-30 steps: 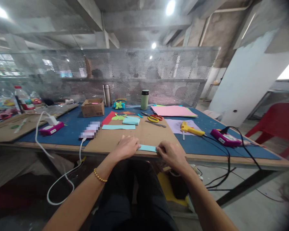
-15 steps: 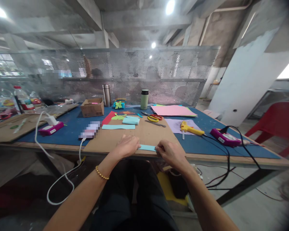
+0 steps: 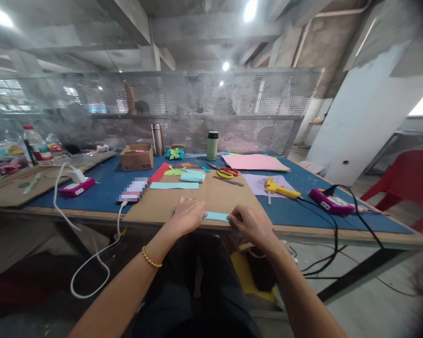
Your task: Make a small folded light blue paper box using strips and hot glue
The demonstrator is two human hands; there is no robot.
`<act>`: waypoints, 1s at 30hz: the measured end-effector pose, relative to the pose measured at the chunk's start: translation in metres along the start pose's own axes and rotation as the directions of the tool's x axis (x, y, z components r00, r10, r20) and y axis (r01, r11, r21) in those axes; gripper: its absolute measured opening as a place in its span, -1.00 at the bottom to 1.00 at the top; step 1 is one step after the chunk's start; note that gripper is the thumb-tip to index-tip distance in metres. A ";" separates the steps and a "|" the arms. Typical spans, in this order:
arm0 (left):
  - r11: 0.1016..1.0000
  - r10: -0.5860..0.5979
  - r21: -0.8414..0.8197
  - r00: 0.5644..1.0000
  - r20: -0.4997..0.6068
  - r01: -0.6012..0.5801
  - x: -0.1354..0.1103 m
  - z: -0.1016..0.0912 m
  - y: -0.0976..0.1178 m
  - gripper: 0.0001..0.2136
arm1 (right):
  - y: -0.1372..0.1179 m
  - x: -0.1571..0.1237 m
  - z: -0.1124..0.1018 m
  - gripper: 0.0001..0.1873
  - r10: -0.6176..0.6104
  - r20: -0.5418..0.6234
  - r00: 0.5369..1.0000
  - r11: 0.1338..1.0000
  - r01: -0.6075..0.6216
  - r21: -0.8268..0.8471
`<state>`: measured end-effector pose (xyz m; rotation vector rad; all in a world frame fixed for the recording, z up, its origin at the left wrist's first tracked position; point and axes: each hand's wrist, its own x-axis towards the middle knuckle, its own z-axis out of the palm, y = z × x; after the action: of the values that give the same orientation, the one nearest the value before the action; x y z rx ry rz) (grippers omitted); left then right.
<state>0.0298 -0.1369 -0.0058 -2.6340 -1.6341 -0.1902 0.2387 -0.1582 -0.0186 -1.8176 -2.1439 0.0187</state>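
Note:
A light blue paper strip (image 3: pixel 216 216) lies across the near edge of the cardboard sheet (image 3: pixel 229 199). At its left end, my left hand (image 3: pixel 189 215) is closed on it, fingers bent downward. My right hand (image 3: pixel 248 221) pinches the right end with curled fingers. Beyond my hands lie a second light blue paper strip (image 3: pixel 174 186) and a folded light blue paper piece (image 3: pixel 192 176). Scissors with red and yellow handles (image 3: pixel 229 172) rest at the cardboard's far side, close to a thin metal blade (image 3: pixel 229 180).
Right of the cardboard, a yellow glue gun (image 3: pixel 282 188) lies on purple paper (image 3: pixel 252 183), its cord running to a purple power strip (image 3: pixel 330 202). A phone (image 3: pixel 134 190) with a white cable lies left. Behind stand a cardboard box (image 3: pixel 137 157), a steel flask (image 3: pixel 157 140) and a green bottle (image 3: pixel 212 146).
Both hands stay at the two ends of the strip with almost no movement. The whole view has shifted very slightly.

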 end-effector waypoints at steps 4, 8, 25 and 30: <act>0.999 -0.029 0.044 0.998 -0.056 0.031 -0.004 0.000 0.006 -0.84 | 0.002 0.000 0.003 -0.87 0.021 -0.024 0.999 1.000 -0.020 0.021; 0.979 0.006 0.200 0.967 -0.256 0.047 -0.012 0.005 0.014 -0.89 | 0.003 -0.002 0.005 -0.88 0.017 -0.047 0.999 0.999 -0.015 0.028; 0.885 0.297 0.458 0.861 -0.413 -0.085 -0.028 0.039 0.029 -0.74 | 0.029 -0.007 0.018 -0.94 -0.132 -0.171 0.976 0.931 0.182 0.317; 0.875 0.310 0.474 0.862 -0.401 -0.095 -0.037 0.044 0.032 -0.47 | 0.027 -0.008 0.017 -0.96 -0.138 -0.191 0.972 0.929 0.194 0.315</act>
<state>0.0459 -0.1804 -0.0526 -2.1695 -1.0712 -0.3647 0.2618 -0.1575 -0.0422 -1.3935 -2.0268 0.1728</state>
